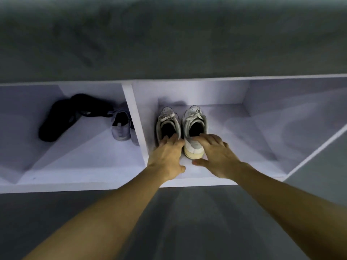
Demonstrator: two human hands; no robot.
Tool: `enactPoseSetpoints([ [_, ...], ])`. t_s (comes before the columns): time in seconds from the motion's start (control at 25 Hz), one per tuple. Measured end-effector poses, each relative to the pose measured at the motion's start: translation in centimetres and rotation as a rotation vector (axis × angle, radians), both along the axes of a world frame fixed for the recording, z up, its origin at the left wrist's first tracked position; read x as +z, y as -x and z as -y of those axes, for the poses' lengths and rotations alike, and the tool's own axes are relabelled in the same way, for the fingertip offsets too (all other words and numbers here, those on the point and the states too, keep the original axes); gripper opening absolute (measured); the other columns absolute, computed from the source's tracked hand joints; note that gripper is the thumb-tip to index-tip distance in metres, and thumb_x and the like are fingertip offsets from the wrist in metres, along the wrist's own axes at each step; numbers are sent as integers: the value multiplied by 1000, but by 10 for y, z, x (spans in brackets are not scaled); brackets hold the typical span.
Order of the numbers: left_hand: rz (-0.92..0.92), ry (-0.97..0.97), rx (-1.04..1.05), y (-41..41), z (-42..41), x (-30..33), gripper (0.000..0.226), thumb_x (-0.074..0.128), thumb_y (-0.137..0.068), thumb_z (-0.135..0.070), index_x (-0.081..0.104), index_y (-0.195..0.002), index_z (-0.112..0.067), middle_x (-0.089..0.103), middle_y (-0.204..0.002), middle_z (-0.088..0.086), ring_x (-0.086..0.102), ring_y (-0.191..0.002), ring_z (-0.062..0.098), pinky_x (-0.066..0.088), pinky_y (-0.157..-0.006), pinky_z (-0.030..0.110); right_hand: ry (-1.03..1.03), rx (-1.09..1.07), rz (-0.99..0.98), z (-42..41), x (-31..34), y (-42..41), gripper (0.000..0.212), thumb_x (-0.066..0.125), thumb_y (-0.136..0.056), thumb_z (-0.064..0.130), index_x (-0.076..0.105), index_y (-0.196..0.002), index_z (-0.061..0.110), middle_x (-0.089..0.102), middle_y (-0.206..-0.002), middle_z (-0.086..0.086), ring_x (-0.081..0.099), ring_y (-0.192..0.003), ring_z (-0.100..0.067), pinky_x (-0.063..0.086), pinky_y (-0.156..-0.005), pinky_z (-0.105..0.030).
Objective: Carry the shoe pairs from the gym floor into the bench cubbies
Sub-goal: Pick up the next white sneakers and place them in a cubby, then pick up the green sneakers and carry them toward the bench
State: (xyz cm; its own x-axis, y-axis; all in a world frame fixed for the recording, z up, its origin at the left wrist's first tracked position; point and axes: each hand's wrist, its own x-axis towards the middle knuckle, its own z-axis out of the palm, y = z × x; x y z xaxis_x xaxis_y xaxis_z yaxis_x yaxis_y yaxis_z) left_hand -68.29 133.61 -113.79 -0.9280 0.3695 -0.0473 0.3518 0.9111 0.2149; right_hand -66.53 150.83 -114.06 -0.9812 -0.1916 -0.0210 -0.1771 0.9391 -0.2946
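One head-worn wide-angle camera gave the only view. It looked forward and steeply down from above both forearms into the open front of a white bench (131, 185), close enough that two cubbies filled the middle band. Grey floor ran along the bottom edge, and the blurred grey bench top lay across the upper part (straight edges bowed toward the corners).
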Motion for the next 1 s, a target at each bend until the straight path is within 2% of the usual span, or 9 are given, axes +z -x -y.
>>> enactPoseSetpoints([
  [0.16, -31, 10, -16, -54, 7, 51, 72, 69, -70, -51, 40, -133, -33, 42, -135, -7, 40, -124, 19, 41, -89, 36, 29, 34, 4, -4, 48, -60, 69, 56, -85, 56, 22, -142, 37, 25, -152, 8, 18, -138, -22, 24, -107, -43],
  [0.28, -73, 57, -17, -104, 6, 108, 66, 64, -70, -55, 44, -128, -33, 49, -127, -5, 45, -119, 23, 39, -85, 37, 21, 29, -24, -5, 103, -107, 67, 54, -84, 60, 25, -140, 37, 31, -147, 7, 25, -132, -23, 29, -104, -42],
  [0.44, -184, 40, -31, -147, 5, 207, 52, 61, -69, -57, 52, -115, -34, 57, -117, -4, 53, -111, 24, 40, -78, 36, -6, 37, -108, -6, 198, -147, 57, 55, -85, 58, 39, -132, 32, 43, -134, 0, 35, -120, -26, 38, -99, -46],
  [0.56, -272, 3, -39, -166, 3, 297, 54, 64, -66, -57, 51, -114, -36, 56, -114, -5, 53, -109, 23, 44, -83, 38, -27, 79, -207, -16, 286, -169, 62, 63, -82, 52, 37, -134, 30, 42, -134, 1, 34, -123, -26, 38, -101, -46],
  [0.72, -354, -3, -22, -189, -7, 444, 66, 69, -63, -59, 47, -122, -38, 53, -122, -6, 51, -114, 23, 43, -90, 43, -52, 94, -296, -25, 435, -192, 67, 63, -82, 53, 34, -138, 33, 40, -140, 2, 30, -128, -25, 36, -103, -46],
  [0.88, -453, -63, -37, -229, -8, 654, 67, 68, -60, -62, 48, -119, -38, 54, -119, -6, 53, -109, 23, 48, -88, 44, -35, 64, -417, -27, 647, -233, 74, 64, -80, 55, 28, -141, 33, 36, -144, 0, 28, -130, -29, 33, -105, -49],
  [1.0, -501, -98, -47, -275, 3, 818, 68, 68, -61, -63, 48, -121, -38, 53, -123, -7, 53, -111, 21, 48, -87, 42, -32, 58, -473, -20, 812, -282, 74, 62, -80, 57, 28, -141, 35, 35, -146, 1, 27, -132, -28, 33, -106, -49],
])
